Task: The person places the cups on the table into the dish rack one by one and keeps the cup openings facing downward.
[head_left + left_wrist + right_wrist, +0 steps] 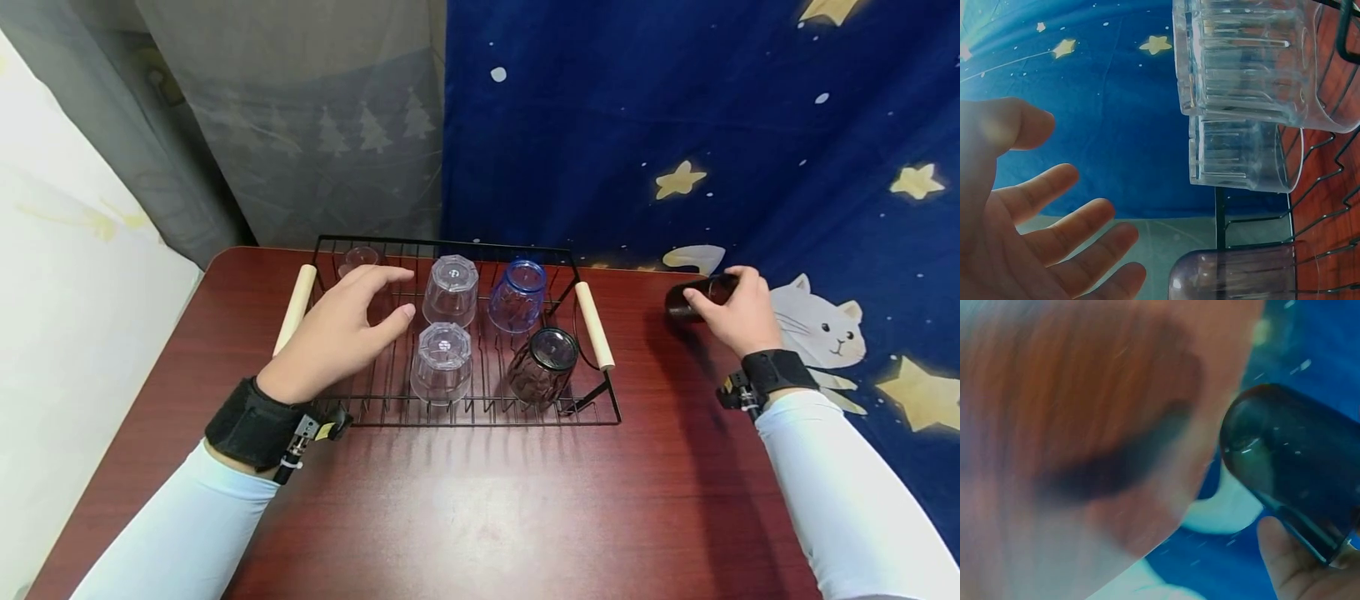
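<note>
My right hand (744, 315) grips a dark tinted glass (682, 303) near the right back edge of the table. The glass lies tilted on its side in the hand, and the right wrist view shows its rounded end. Over the left part of a black wire rack (480, 424) my left hand (337, 337) holds nothing, its fingers spread from the thumb. Beside its fingertips, two clear faceted glasses (452, 292) stand upside down, one behind the other. A faintly purple glass (1229, 275) at the rack's back left is partly hidden by that hand in the head view.
A blue glass (519, 297) and a dark glass (544, 367) stand upside down at the rack's right side. Wooden handles (595, 327) flank the rack on the reddish-brown table (465, 517). A blue star-patterned curtain (585, 133) hangs behind; a white wall (67, 242) is at the left.
</note>
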`<state>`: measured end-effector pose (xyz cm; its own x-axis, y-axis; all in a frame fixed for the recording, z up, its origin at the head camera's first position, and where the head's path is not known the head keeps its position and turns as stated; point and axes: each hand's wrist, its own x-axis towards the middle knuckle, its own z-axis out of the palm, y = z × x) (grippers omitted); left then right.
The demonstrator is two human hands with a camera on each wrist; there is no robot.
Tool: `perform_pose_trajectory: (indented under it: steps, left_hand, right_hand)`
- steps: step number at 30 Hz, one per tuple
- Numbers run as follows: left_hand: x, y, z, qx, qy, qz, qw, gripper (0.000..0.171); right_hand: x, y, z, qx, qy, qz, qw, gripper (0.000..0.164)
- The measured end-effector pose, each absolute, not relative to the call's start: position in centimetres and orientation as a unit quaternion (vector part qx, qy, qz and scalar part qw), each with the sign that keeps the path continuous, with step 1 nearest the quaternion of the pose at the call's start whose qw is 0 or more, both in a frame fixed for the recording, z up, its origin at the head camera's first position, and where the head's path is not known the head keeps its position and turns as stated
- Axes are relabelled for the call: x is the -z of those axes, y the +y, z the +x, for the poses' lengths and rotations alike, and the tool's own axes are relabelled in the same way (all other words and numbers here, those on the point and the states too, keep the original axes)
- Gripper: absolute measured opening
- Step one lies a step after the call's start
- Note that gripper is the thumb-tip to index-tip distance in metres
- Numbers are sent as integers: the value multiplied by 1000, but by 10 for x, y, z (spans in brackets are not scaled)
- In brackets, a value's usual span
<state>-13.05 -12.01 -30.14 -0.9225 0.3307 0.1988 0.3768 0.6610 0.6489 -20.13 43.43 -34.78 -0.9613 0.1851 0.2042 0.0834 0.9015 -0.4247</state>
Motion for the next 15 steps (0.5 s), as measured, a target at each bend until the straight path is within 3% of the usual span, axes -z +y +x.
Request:
perform_pose_trajectory:
  steps: [10, 15]
  left_hand:
    - [298, -113, -126, 366, -902, -224, 38, 51]
    - [298, -109, -126, 376, -885, -271, 46, 49]
  right_hand:
    - [302, 347, -191, -306, -928, 46, 208, 74]
    - [284, 298, -173, -385, -891, 122, 209, 69]
